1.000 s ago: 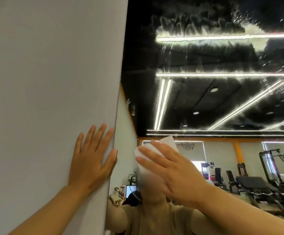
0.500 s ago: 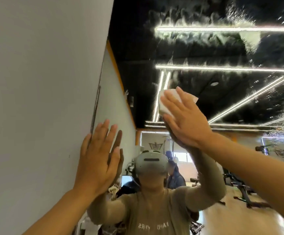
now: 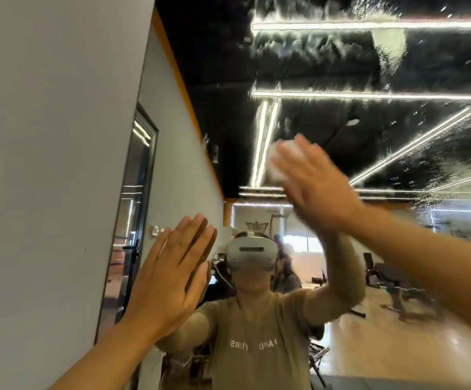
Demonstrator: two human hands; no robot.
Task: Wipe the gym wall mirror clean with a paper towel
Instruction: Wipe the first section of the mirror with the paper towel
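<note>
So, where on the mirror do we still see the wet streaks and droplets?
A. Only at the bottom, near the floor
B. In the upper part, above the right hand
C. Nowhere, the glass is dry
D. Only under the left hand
B: the streaks and droplets spread over the upper part of the mirror, above the right hand that presses the paper towel.
</note>
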